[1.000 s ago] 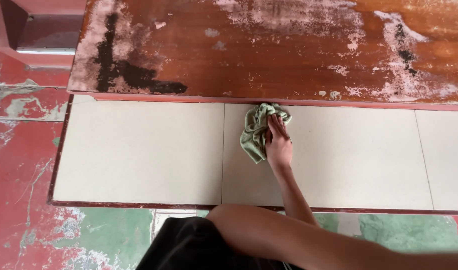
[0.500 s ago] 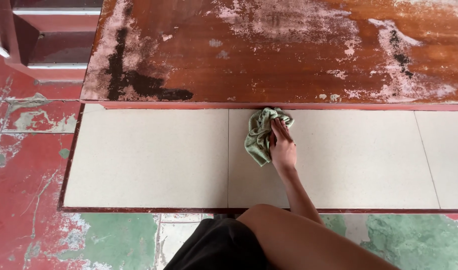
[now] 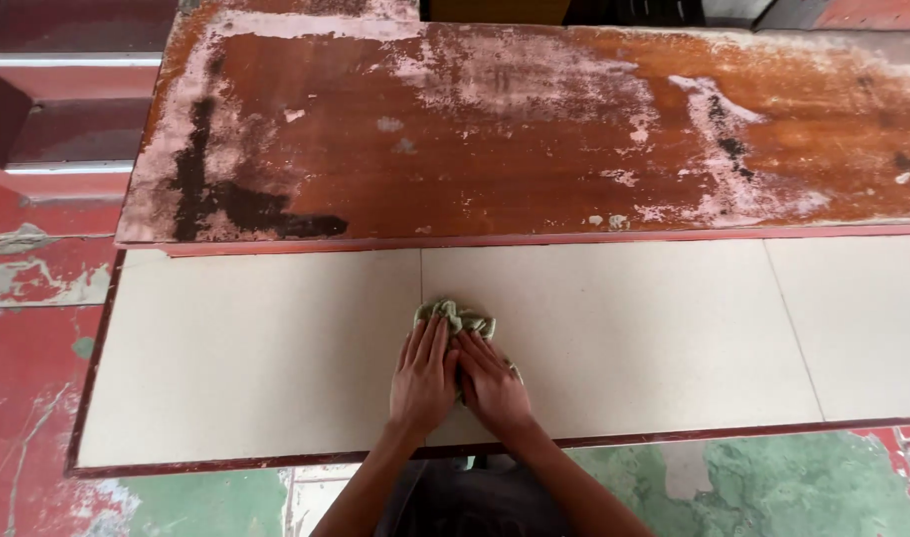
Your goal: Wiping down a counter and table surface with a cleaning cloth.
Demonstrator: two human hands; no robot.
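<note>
our left hand point(image 3: 424, 380) and right hand point(image 3: 492, 383) lay side by side, both pressed flat on a crumpled pale green cloth point(image 3: 458, 320), on the cream floor tiles point(image 3: 256, 348). the fingers of both hands were stretched out forward and close together, palms down, so neither hand was curled around the cloth; they bore down on it rather than gripping it. most of the rag sat hidden beneath the palms and fingers, with only a bunched edge showing past the fingertips and a small bit at the right hand's outer side. the cloth lay just right of the thin grout joint point(image 3: 421, 283) that ran between the left tile and the middle one, in the nearer half of the tiled strip.

beyond the tiles, touching their far edge, lay a long worn wooden board point(image 3: 535, 139), reddish brown with pinkish white patches of flaked finish and a dark black stain near its left end. a narrow dark red border point(image 3: 276, 464) ran along the near edge of the tiles. nearer than that, the floor showed peeling red and green paint point(image 3: 763, 487). to the far left, dark red steps point(image 3: 47, 129) rose beside the board. our forearms came up from the bottom of the view, meeting at the cloth.
</note>
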